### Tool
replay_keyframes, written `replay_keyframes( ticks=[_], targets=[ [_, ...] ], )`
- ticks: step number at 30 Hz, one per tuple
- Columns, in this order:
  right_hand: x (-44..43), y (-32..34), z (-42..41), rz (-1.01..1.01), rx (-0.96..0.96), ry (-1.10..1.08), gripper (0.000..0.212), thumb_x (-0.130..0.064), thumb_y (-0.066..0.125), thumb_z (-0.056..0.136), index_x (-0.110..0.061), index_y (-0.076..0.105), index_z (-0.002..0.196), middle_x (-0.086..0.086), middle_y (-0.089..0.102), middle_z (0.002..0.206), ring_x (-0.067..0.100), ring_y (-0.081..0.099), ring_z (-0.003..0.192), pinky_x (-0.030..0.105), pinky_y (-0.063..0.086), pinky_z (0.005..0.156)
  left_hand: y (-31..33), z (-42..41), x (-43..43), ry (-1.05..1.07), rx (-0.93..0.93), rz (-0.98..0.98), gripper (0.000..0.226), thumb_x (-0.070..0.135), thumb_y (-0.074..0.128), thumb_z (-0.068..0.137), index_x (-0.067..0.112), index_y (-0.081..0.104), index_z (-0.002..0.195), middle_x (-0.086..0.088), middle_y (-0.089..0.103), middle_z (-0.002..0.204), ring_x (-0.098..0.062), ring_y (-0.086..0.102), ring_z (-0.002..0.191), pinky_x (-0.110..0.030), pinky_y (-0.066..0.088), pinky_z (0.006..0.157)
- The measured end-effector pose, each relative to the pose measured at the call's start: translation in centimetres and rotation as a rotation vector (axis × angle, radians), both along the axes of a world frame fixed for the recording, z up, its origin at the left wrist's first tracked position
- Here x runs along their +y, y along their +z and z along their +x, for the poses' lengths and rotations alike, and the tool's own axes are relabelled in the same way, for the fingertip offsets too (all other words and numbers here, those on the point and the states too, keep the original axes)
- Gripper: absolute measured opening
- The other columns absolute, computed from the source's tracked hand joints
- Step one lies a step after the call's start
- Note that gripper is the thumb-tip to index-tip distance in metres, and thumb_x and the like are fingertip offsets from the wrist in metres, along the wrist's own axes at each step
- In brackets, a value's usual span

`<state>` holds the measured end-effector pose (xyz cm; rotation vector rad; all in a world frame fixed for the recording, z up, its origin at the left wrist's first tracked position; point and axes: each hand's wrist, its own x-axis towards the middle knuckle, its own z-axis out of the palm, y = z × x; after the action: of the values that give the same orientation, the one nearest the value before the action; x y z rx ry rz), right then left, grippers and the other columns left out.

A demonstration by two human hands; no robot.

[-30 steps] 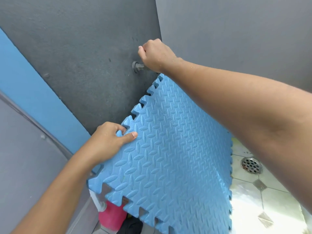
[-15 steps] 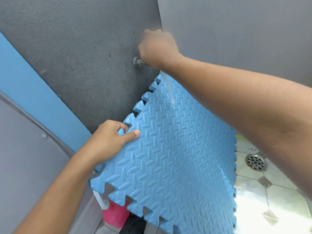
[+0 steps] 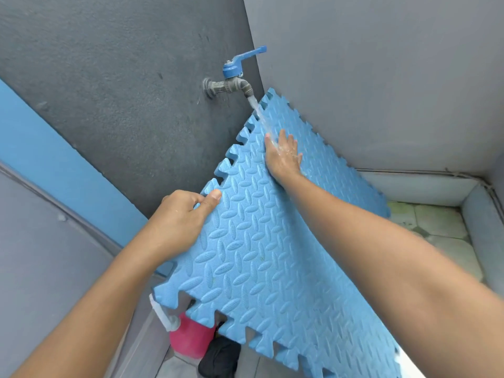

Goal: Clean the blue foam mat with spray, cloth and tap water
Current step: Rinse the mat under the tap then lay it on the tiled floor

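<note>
The blue foam mat (image 3: 261, 257), with a raised oval pattern and jigsaw edges, is held tilted under a wall tap (image 3: 231, 84) that has a blue lever. Water runs from the spout onto the mat's upper corner. My left hand (image 3: 182, 219) grips the mat's left toothed edge, thumb on top. My right hand (image 3: 283, 156) lies flat and spread on the wet upper part of the mat, in the stream of water. No cloth shows in either hand.
The dark grey wall (image 3: 122, 91) carries the tap, and a lighter grey wall meets it at the corner. Below the mat stand a pink container with a white nozzle (image 3: 191, 339) and a black object (image 3: 221, 358). The tiled floor (image 3: 436, 227) lies at the right, bordered by a low kerb.
My right hand has left the tap lever and come down flat onto the mat. Water now flows from the tap. My left hand keeps its grip on the mat's edge.
</note>
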<state>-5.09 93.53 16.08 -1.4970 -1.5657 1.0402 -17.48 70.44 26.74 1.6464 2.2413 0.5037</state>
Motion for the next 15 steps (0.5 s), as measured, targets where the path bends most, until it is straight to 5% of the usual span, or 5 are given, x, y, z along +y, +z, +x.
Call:
replay_keyframes(
  ticks=[3,11,13,15],
  targets=[
    [-3.2,0.4,-2.3,0.043,0.028,0.068,0.071,-0.058,0.026,0.104,-0.022,0.008,0.163,0.007,0.000,0.171,0.023,-0.008,0.158,0.050,-0.008,0.125,0.0,0.0,0.3,-0.013,0.016,0.025,0.057,0.049,0.045,0.104,0.015,0.029,0.060,0.012,0.018,0.041,-0.010,0.018,0.035,-0.021,0.022,0.036],
    [-23.3,-3.7,-0.3,0.442,0.071,0.319,0.074,-0.057,0.022,0.103,-0.018,0.001,0.163,-0.003,-0.007,0.171,0.010,-0.014,0.156,0.032,-0.012,0.125,-0.9,-1.2,0.6,0.031,0.005,0.024,0.072,0.054,0.045,0.102,-0.013,0.058,0.082,-0.008,0.042,0.056,-0.018,0.036,0.048,-0.033,0.034,0.050],
    [-23.8,-9.1,3.1,0.414,0.012,0.294,0.076,-0.061,0.021,0.102,-0.021,0.000,0.163,-0.007,-0.008,0.171,0.010,-0.013,0.156,0.033,-0.013,0.125,-1.0,-1.1,0.4,0.027,0.019,0.027,0.073,0.056,0.046,0.101,-0.014,0.056,0.081,-0.005,0.037,0.053,-0.016,0.031,0.045,-0.033,0.030,0.048],
    [-21.7,-15.3,7.2,0.175,-0.042,0.104,0.079,-0.067,0.017,0.100,-0.025,-0.004,0.162,-0.008,-0.011,0.170,0.010,-0.016,0.156,0.039,-0.011,0.126,-1.0,-0.9,0.4,0.023,0.032,0.003,0.070,0.056,0.048,0.100,-0.010,0.059,0.078,-0.002,0.033,0.051,-0.015,0.027,0.044,-0.033,0.027,0.049]
  ],
)
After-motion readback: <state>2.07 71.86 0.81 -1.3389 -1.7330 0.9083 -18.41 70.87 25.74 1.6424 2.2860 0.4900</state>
